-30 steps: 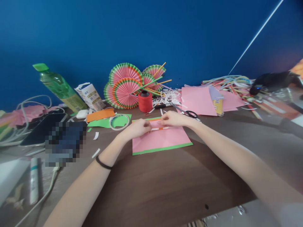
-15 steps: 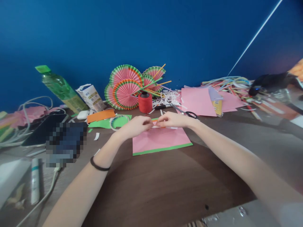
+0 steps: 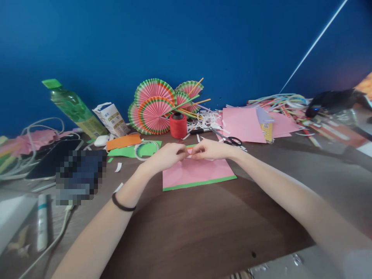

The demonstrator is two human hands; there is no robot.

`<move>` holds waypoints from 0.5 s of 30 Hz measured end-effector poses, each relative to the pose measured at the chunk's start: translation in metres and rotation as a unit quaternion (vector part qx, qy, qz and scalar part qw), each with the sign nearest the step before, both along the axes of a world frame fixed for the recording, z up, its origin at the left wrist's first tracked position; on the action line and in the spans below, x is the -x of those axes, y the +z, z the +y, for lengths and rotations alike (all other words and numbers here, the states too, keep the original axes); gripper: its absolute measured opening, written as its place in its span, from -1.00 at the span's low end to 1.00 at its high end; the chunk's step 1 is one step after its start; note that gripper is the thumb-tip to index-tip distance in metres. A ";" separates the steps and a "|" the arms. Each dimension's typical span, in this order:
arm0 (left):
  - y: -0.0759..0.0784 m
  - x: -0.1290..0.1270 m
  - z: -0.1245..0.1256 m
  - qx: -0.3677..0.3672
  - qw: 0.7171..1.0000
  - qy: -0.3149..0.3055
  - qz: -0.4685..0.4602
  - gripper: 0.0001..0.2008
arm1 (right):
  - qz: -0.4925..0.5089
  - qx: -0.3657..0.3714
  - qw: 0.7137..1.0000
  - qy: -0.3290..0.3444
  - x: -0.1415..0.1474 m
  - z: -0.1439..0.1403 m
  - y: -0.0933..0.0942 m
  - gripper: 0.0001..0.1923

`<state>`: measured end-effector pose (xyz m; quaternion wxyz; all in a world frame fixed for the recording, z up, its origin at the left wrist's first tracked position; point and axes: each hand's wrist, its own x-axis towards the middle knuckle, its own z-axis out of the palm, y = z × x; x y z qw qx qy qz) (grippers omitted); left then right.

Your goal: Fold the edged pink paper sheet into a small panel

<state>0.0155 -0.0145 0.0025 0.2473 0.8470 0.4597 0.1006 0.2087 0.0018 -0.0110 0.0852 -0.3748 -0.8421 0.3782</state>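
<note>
A pink sheet of paper with a green strip along its near edge lies on the brown table. Orange and green show at its far edge, partly behind my fingers. My left hand and my right hand meet over that far part, fingertips pinched close together. Between them a narrow white strip shows, pinched from both sides. What kind of strip it is, I cannot make out; most of it is hidden by my fingers.
Behind the sheet stand a red thread spool and pleated paper fans. Scissors lie just beyond my right wrist, near pink papers. Left are green paper, a milk carton, a bottle and cables.
My right hand has shifted slightly left and nearer to me, and less of the white strip shows beside it. The pink sheet lies as before.
</note>
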 end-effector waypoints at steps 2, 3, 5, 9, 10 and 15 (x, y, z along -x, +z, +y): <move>-0.001 0.000 0.000 -0.005 1.000 0.002 0.005 -0.78 | 0.000 0.005 1.000 -0.001 0.000 -0.001 0.000 -0.74; -0.001 0.000 0.001 -0.010 1.000 0.002 0.008 -0.78 | 0.001 0.007 1.000 -0.001 0.001 -0.001 0.000 -0.73; -0.002 -0.001 0.001 -0.024 1.000 -0.002 0.015 -0.78 | 0.008 0.012 1.000 0.000 0.002 -0.002 0.001 -0.73; -0.004 -0.001 0.002 -0.054 0.998 -0.014 0.034 -0.78 | 0.014 0.018 1.000 0.009 0.004 -0.004 0.001 -0.77; -0.004 -0.002 0.002 -0.060 0.997 -0.015 0.038 -0.77 | 0.014 0.021 1.000 0.010 0.004 -0.004 0.001 -0.78; -0.007 -0.001 0.002 -0.059 0.998 -0.011 0.035 -0.80 | 0.021 0.027 0.999 0.022 0.003 -0.003 0.000 -0.80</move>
